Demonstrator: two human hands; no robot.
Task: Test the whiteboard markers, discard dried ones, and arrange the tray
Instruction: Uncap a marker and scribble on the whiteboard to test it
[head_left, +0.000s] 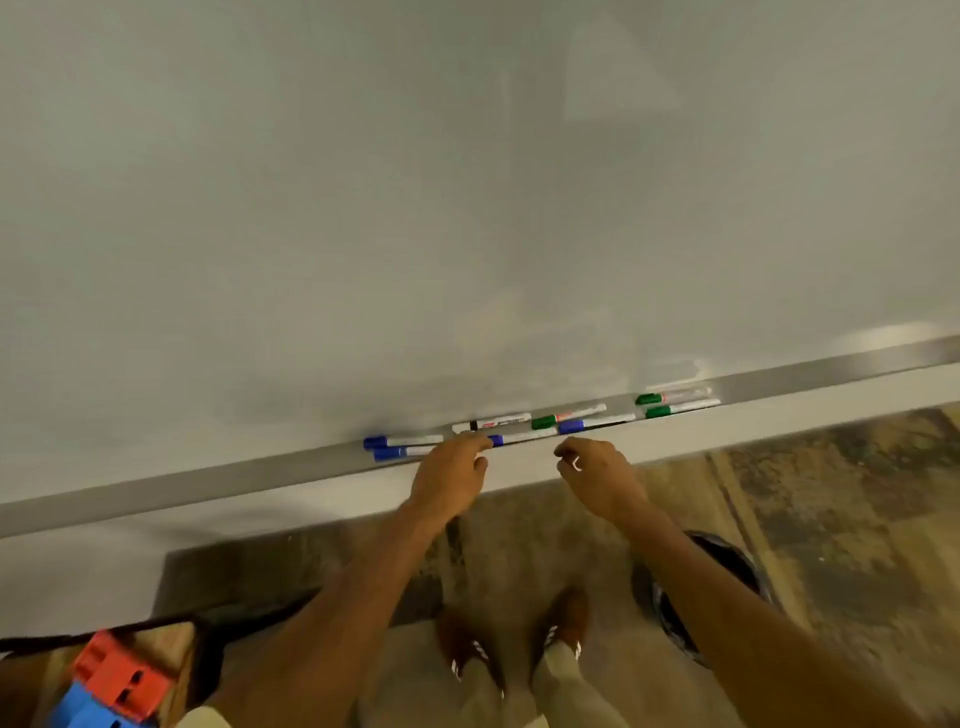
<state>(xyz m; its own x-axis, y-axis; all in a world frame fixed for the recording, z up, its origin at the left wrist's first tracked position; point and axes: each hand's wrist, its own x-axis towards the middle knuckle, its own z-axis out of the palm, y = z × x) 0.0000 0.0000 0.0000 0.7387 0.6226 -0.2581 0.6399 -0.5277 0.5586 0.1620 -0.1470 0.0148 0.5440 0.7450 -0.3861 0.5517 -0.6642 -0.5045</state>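
Whiteboard tray (779, 382): blue, green, black markers (519, 426) lying; left fingers (475, 441) touching one, right hand (597, 467) curled, empty.

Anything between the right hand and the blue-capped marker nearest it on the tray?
Nothing visible. The right hand hangs just below the tray, empty, and the blue-capped marker lies uncovered just above its fingers. The left hand is off to the side, at another marker.

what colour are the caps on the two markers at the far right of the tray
Green, on both far-right markers, lying in the tray; seen in the head view.
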